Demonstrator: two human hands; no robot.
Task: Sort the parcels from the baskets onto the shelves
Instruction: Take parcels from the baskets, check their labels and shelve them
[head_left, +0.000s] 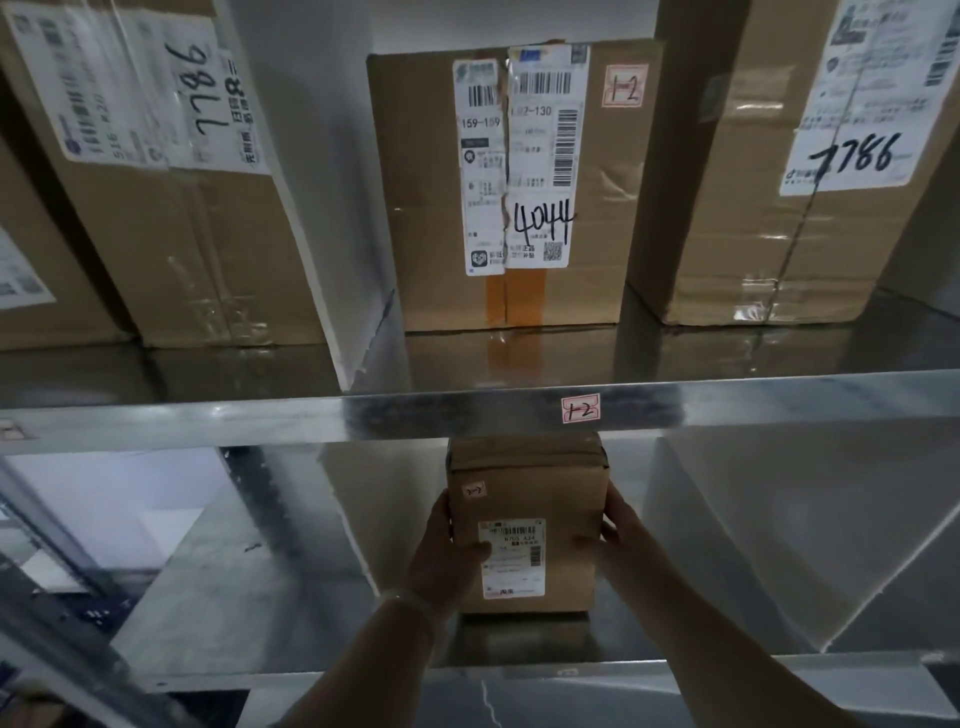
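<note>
The top of the small parcel (524, 499) was hidden behind the front rail of the upper shelf (311, 418). Most fingers of the left hand (447, 551) and right hand (618, 540) were concealed by its sides. The fine print on its label (511, 558) could not be read. The left box (197, 249) and right box (769, 234) were cut off by the upper edge, the forearms (332, 670) by the lower.

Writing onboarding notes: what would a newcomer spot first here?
The small parcel, held upright on the lower shelf between the left grip and right grip, centre bottom. Above it, on the upper shelf, the box marked 4044 wears a 1-2 sticker matching the tag on the shelf's front edge.
</note>
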